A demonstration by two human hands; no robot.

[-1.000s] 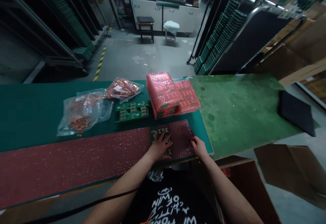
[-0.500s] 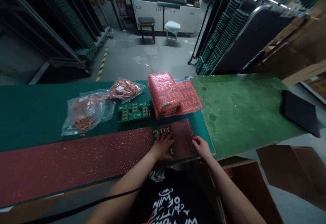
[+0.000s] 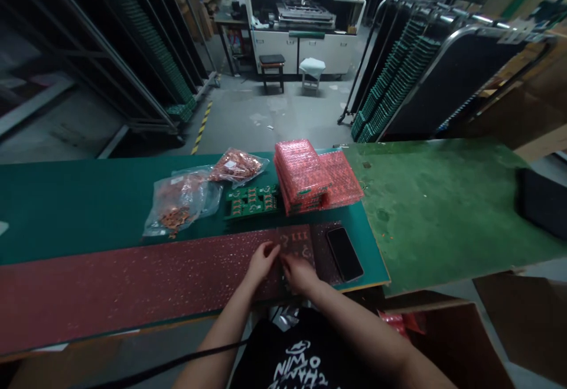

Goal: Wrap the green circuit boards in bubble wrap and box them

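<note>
A long strip of red bubble wrap (image 3: 146,280) lies along the front of the table. Near its right end is a green circuit board with copper-coloured parts (image 3: 297,238), seen dimly through a reddish layer of the wrap. My left hand (image 3: 262,261) is at the board's left side, thumb and fingers pinched on the wrap. Close against it, my right hand (image 3: 300,272) reaches over the lower part of the board, its fingers closed at the wrap's folded edge. The fingertips of both hands nearly meet and partly hide what they grip. A dark phone (image 3: 344,253) lies right of the board.
Behind the strip are uncovered green circuit boards (image 3: 251,201), a stack of red bubble-wrapped packs (image 3: 296,167) and clear bags of copper-coloured parts (image 3: 177,203), (image 3: 239,164). A black flat object (image 3: 543,200) sits at the far right. Open cardboard boxes (image 3: 443,336) stand below the table.
The wrap's right end has been folded leftward over the board, uncovering the phone. My right hand has moved left with it; my left hand has come off the board to its left side.
</note>
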